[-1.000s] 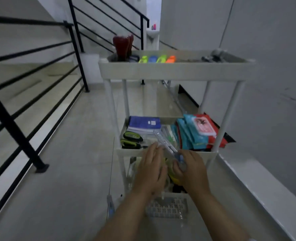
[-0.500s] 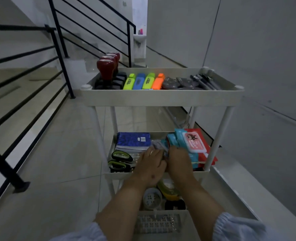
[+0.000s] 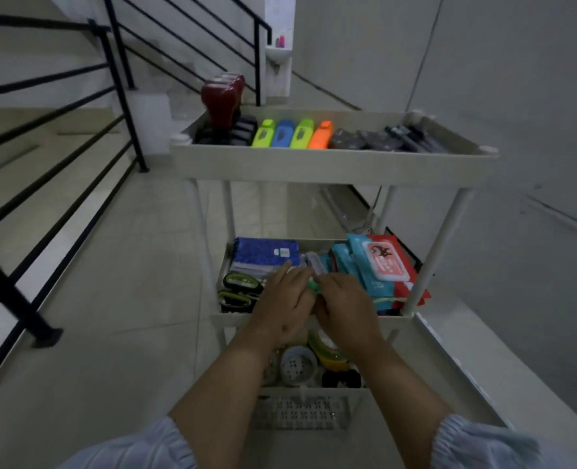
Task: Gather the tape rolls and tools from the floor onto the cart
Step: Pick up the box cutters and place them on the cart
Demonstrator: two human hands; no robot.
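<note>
A: Where are the hands sitting?

B: Both are reaching over the front edge of the middle shelf of the white three-tier plastic cart [image 3: 331, 164]. The left hand [image 3: 285, 308] and the right hand [image 3: 346, 308] are pressing close together, backs up, fingers curled downward.

A: Are they gripping anything?

B: A small bright green item [image 3: 314, 286] is showing between the fingertips of both hands, and they seem to be pinching it; what it is I cannot tell.

A: What is lying around them?

B: Just left of the left hand, two black-and-green tape measures [image 3: 239, 291] are lying on the same shelf. Beyond the left fingertips a glittery blue notebook [image 3: 263, 256] is resting flat. Right of the right hand, teal and red soft wipe packs [image 3: 378, 265] are leaning against each other.

A: And the tape rolls?

B: Under the wrists, on the bottom shelf, a yellow tape roll [image 3: 329, 355] and a pale perforated round roll [image 3: 297, 365] are sitting side by side.

A: And above the hands?

B: On the top tray, dark red-handled stamps [image 3: 221, 103] are standing at the left, with green, blue, green and orange highlighters [image 3: 292, 134] lined up next to them, and dark grey items beyond those on the right.
</note>
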